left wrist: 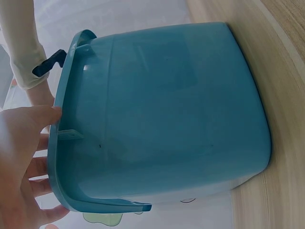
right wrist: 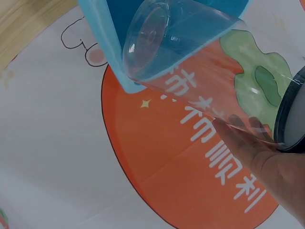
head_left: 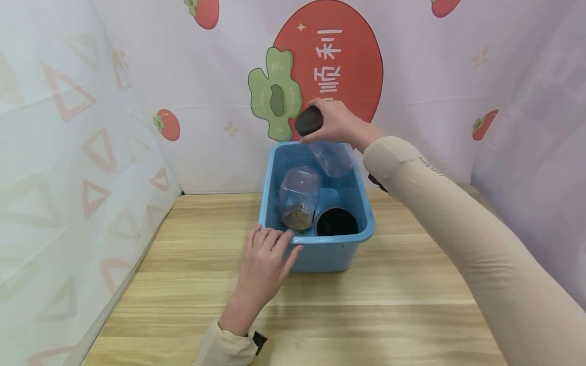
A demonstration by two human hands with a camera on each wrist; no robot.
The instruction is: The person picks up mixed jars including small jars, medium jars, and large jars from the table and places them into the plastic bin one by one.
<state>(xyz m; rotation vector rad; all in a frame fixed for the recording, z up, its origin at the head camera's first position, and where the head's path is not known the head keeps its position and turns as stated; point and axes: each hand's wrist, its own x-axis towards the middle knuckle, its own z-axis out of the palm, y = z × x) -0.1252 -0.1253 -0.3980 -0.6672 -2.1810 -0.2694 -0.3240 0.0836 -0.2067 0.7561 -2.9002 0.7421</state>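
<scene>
Near the far end of the blue plastic bin (head_left: pixel 316 254), my right hand (head_left: pixel 336 122) grips a clear plastic jar (head_left: pixel 332 161) by its lidded end. The jar tilts, with its black lid (head_left: pixel 309 121) up to the left and its clear base down over the bin; it looks see-through in the right wrist view. My left hand (head_left: pixel 265 259) holds the bin's near left rim (left wrist: pixel 53 157), thumb outside and fingers over the edge. Inside the bin lie another clear jar (head_left: pixel 300 190) with a brownish end and a jar with a black lid (head_left: pixel 337 222).
The bin stands on a wood-grain table (head_left: pixel 197 284), close to the back wall. A white cloth backdrop (head_left: pixel 220 162) with printed persimmons hangs behind it, and a patterned cloth (head_left: pixel 68 203) borders the left side. Another cloth (head_left: pixel 535 152) hangs on the right.
</scene>
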